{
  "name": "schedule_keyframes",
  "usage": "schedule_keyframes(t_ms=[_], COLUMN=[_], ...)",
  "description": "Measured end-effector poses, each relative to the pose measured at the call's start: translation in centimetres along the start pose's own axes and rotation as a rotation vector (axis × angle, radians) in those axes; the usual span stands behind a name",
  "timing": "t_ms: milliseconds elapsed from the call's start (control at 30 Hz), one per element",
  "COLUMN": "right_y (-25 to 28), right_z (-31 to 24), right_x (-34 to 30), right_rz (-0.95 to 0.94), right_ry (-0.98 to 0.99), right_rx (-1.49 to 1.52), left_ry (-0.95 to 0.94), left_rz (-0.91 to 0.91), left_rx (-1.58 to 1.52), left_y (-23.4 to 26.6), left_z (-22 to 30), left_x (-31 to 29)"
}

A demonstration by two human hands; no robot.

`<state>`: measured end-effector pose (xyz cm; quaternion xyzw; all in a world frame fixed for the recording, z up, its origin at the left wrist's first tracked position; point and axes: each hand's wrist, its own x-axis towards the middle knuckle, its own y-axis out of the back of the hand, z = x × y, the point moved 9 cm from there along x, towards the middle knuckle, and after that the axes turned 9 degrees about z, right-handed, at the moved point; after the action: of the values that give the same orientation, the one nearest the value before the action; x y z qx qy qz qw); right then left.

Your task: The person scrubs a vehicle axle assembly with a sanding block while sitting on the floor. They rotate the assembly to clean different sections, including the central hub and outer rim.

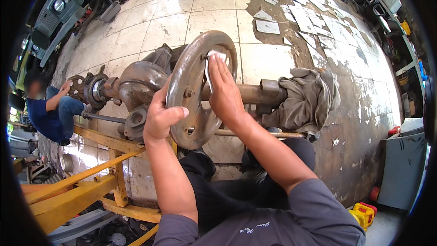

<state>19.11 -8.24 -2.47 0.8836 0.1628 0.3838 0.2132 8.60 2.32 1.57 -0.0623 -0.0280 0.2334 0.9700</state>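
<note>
Upright in front of me is a round, brown metal plate (182, 79) with a raised rim, bolt holes and a bolt, which looks like a brake backing plate. My left hand (159, 116) is closed round its near left rim, thumb on the face and fingers behind. My right hand (224, 89) presses a folded white sheet (217, 55) against the plate's inner face, its fingers together over it. Whether the sheet is paper or cloth, I cannot tell. Behind the plate runs an axle tube (248, 93) with a bulging metal housing (143, 82) on the left.
A grey-brown cloth (306, 98) is draped over the axle's right end. A yellow metal frame (102, 191) stands at lower left. At far left a person (52, 109) handles another round metal part. Broken tiles (305, 18) lie farther back; a grey cabinet (403, 168) stands right.
</note>
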Motion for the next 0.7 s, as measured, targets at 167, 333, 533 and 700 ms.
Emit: schedule_keyframes(t_ms=[167,333,533,700], right_y=[0.2,0.0,-0.1,-0.3], right_z=[-0.8,-0.4,-0.9,-1.0], right_x=[0.4,1.3,0.9,0.8], right_rz=[0.041,0.013,-0.026,0.012], right_ry=[-0.022,0.011,0.025,-0.018], right_rx=[0.026,-0.010,-0.005,0.049], left_ry=[-0.037,-0.010,-0.069,-0.043], left_rz=[0.030,-0.001,-0.011,-0.011], left_rx=[0.011,-0.008,0.043,0.036], left_y=[0.2,0.2,0.2,0.5], left_z=[-0.1,-0.1,0.4,0.1], left_x=[0.0,-0.1,0.3,0.1])
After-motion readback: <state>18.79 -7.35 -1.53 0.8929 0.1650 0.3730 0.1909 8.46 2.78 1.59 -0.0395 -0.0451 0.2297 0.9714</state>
